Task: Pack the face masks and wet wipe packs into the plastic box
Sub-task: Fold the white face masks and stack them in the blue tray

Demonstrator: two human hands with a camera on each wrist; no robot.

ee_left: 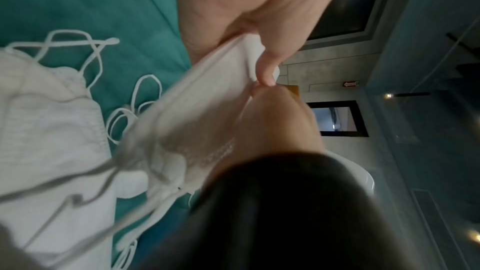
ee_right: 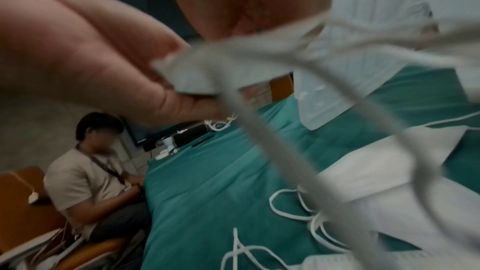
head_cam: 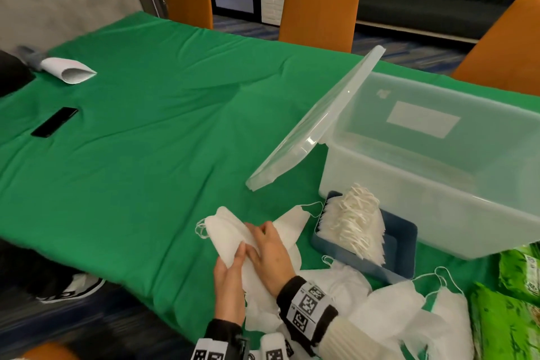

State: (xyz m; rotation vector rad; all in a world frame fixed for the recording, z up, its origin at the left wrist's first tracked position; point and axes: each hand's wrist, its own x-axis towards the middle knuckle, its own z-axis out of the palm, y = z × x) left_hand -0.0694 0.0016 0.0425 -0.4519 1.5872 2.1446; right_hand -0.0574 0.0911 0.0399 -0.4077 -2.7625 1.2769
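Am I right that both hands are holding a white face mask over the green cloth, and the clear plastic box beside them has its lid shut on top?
Not quite. The left hand and right hand do hold a white face mask over the green cloth, but the clear plastic box is open: its lid leans tilted against the box's left side. The head view shows it.

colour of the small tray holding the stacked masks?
Blue-grey. The small tray shows best in the head view, in front of the plastic box.

Bright head view; dim, blurred wrist views
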